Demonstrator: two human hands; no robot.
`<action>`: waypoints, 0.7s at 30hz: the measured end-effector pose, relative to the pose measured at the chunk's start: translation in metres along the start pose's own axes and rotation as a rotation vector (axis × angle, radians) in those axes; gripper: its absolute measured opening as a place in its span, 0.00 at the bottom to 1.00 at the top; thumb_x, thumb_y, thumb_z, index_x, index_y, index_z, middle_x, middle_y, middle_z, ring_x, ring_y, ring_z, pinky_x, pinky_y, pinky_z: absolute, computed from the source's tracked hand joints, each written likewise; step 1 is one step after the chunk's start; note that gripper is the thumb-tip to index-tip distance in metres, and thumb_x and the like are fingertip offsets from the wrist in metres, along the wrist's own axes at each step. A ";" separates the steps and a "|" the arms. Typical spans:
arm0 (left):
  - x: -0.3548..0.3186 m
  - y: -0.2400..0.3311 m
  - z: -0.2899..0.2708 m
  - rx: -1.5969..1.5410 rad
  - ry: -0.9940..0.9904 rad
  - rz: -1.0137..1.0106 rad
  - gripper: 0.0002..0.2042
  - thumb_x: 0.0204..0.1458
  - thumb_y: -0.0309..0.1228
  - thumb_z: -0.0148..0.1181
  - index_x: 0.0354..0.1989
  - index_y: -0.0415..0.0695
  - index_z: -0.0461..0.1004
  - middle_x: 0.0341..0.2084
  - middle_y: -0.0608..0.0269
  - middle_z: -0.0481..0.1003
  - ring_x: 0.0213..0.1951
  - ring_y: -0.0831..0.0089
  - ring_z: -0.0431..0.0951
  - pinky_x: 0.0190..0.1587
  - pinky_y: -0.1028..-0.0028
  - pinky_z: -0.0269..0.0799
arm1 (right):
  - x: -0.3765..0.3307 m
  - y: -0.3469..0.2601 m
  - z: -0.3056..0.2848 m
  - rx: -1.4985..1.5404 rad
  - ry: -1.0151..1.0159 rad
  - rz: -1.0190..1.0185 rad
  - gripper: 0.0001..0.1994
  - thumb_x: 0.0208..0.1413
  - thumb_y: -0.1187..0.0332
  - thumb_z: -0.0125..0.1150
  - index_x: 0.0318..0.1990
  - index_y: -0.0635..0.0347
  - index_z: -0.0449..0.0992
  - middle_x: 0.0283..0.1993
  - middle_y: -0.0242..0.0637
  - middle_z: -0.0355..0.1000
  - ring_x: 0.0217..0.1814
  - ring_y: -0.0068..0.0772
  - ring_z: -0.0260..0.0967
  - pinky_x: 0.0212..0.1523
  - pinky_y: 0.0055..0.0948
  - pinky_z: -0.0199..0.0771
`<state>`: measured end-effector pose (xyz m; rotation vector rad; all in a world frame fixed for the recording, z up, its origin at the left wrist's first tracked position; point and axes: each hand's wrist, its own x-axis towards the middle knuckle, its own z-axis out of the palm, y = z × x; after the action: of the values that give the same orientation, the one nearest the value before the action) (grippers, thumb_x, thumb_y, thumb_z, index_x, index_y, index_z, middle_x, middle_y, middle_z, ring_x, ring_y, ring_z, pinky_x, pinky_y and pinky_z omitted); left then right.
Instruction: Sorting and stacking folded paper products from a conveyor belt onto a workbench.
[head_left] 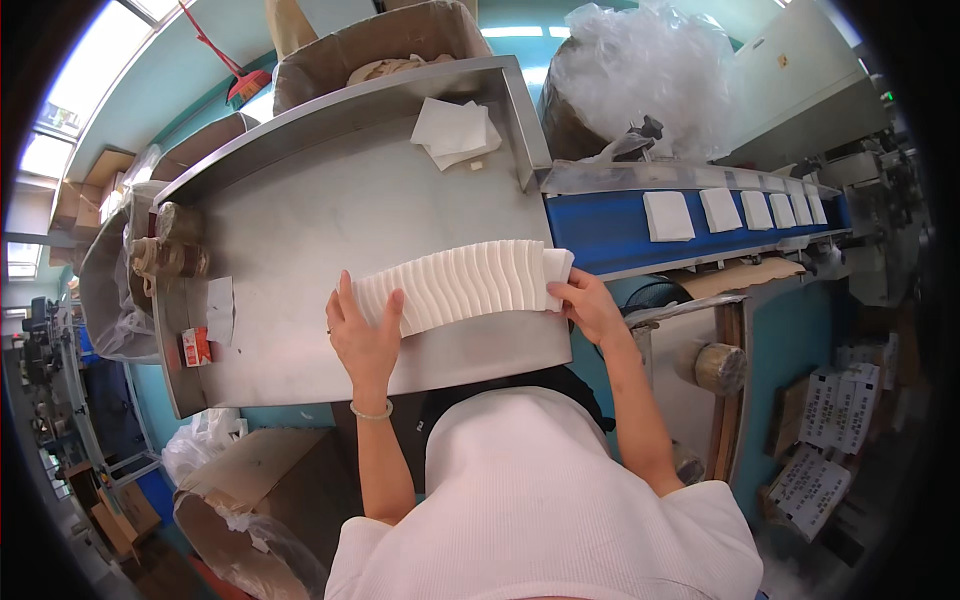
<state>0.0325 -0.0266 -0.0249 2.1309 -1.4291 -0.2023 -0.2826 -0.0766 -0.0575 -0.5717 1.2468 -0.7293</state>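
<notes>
A long row of white folded paper napkins point(460, 285) lies on the metal table, packed side by side on edge in a wavy, slightly curved line. At its left end is my left hand point(362, 338), its thumb and fingers straight and spread about the end napkins, holding them. My right hand point(592, 308) pinches a small bundle of white napkins point(557, 266) at the row's right end, beside the table edge. The undersides of the napkins are hidden.
On the steel table point(290, 220) lie loose white sheets point(455, 132) at the back and a small red-and-white box point(196, 347) at the left. Rightward, a blue conveyor belt point(600, 250) carries several folded napkins point(668, 216). A cardboard box point(265, 470) stands below left.
</notes>
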 end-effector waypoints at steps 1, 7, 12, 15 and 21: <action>0.000 0.001 -0.001 -0.003 -0.026 0.017 0.39 0.54 0.52 0.65 0.67 0.38 0.60 0.56 0.35 0.67 0.55 0.41 0.71 0.55 0.51 0.69 | -0.006 -0.011 0.003 0.071 0.137 -0.028 0.16 0.64 0.64 0.60 0.53 0.66 0.73 0.45 0.37 0.75 0.44 0.28 0.74 0.48 0.27 0.78; -0.003 0.005 -0.002 -0.051 -0.064 0.059 0.38 0.56 0.51 0.63 0.69 0.39 0.59 0.57 0.36 0.66 0.57 0.41 0.70 0.57 0.53 0.68 | 0.003 -0.011 0.024 -0.462 0.152 -0.317 0.25 0.65 0.50 0.58 0.53 0.66 0.74 0.45 0.37 0.76 0.43 0.23 0.68 0.45 0.25 0.70; 0.005 -0.023 -0.006 -0.293 0.029 -0.042 0.28 0.64 0.43 0.55 0.67 0.39 0.63 0.58 0.44 0.71 0.56 0.52 0.73 0.56 0.61 0.70 | 0.007 0.006 0.015 -0.018 -0.019 -0.053 0.19 0.64 0.58 0.59 0.54 0.64 0.75 0.47 0.35 0.76 0.47 0.24 0.71 0.46 0.27 0.73; 0.010 -0.020 -0.014 -0.317 -0.098 -0.305 0.26 0.66 0.40 0.53 0.67 0.40 0.63 0.56 0.49 0.73 0.56 0.62 0.72 0.54 0.68 0.69 | 0.008 0.018 -0.006 0.063 0.049 -0.041 0.16 0.64 0.64 0.59 0.54 0.62 0.72 0.48 0.37 0.75 0.48 0.26 0.73 0.46 0.27 0.77; 0.019 -0.043 -0.005 -0.939 -0.244 -0.458 0.26 0.64 0.45 0.57 0.63 0.40 0.69 0.47 0.62 0.74 0.51 0.76 0.71 0.54 0.74 0.68 | 0.009 -0.006 0.029 -0.297 0.120 -0.244 0.25 0.65 0.54 0.60 0.57 0.68 0.69 0.49 0.36 0.74 0.46 0.21 0.70 0.48 0.23 0.71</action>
<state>0.0776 -0.0302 -0.0397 1.5962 -0.6809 -1.0967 -0.2546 -0.0870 -0.0520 -0.9481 1.4238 -0.7952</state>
